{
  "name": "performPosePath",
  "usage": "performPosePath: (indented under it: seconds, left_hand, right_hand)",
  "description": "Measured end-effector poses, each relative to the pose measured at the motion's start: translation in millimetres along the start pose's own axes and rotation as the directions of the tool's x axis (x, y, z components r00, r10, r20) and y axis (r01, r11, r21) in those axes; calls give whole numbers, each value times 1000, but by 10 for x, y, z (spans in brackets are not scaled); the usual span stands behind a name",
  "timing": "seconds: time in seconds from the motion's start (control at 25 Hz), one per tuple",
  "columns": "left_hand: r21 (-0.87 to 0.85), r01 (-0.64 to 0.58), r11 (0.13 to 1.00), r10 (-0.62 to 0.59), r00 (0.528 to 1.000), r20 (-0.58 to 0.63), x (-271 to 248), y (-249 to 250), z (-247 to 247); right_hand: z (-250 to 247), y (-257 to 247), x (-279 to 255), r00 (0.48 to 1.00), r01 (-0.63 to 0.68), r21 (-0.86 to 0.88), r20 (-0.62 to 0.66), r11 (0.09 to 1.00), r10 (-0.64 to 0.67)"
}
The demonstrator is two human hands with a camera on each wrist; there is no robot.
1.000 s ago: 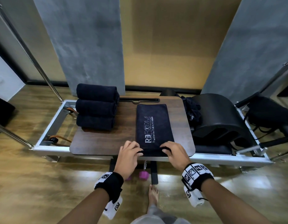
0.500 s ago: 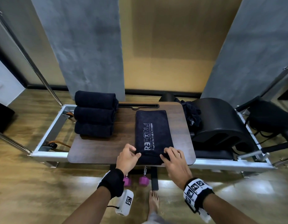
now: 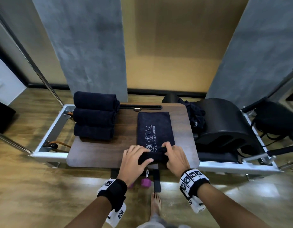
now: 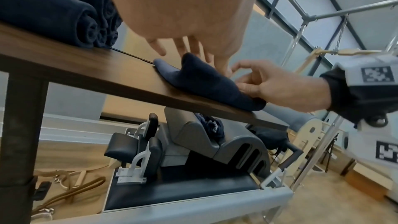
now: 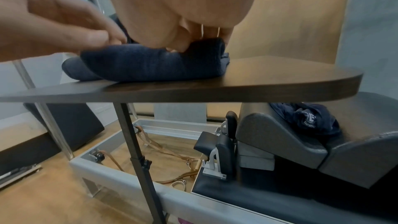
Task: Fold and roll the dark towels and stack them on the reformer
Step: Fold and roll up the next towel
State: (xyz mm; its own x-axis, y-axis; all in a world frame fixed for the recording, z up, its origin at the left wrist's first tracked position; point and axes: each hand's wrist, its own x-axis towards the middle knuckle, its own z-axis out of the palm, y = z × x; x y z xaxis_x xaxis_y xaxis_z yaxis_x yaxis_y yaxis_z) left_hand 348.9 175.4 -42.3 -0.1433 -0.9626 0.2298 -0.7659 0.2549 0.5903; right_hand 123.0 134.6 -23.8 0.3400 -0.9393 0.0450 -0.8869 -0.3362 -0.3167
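Note:
A folded dark towel (image 3: 153, 129) with a white logo lies lengthwise on the wooden board (image 3: 96, 152) over the reformer. Its near end is turned up into a short roll. My left hand (image 3: 139, 153) curls over the left part of that roll, with the thumb against its near side. My right hand (image 3: 171, 153) grips the right part, its fingers bent over the top. The left wrist view shows the towel (image 4: 206, 81) bunched under both hands, and the right wrist view shows the roll (image 5: 146, 64) at the board's edge. Three rolled dark towels (image 3: 94, 115) are stacked at the board's left.
A heap of loose dark towels (image 3: 196, 117) lies against the black arc barrel (image 3: 224, 125) to the right. The silver reformer frame (image 3: 48, 134) surrounds the board. On the floor below are a purple dumbbell (image 3: 145, 182) and my bare foot (image 3: 156, 203).
Both hands have turned the towel's near end up and over, starting a roll that now covers the first letters of the logo. The stack at the left has not moved.

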Motion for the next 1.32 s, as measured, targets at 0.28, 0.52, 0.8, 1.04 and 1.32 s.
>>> performPosePath:
  seconds: [0.28, 0.52, 0.8, 1.04, 1.32]
  left_hand:
    - [23, 236, 971, -238, 967, 89, 273, -47, 40]
    - [31, 267, 963, -269, 956, 118, 381, -58, 16]
    - [15, 344, 939, -344, 936, 74, 449, -90, 8]
    - [-139, 504, 852, -500, 864, 66, 711, -177, -6]
    - [-38, 437, 899, -437, 899, -7, 894, -175, -51]
  right_hand:
    - [-7, 162, -115, 992, 123, 45, -32, 991, -122]
    - [51, 255, -55, 966, 241, -143, -64, 960, -252]
    - [-161, 224, 247, 983, 59, 227, 155, 972, -96]
    - [-102, 282, 346, 985, 166, 78, 35, 983, -170]
    - [-35, 350, 362, 957, 289, -103, 0, 952, -291]
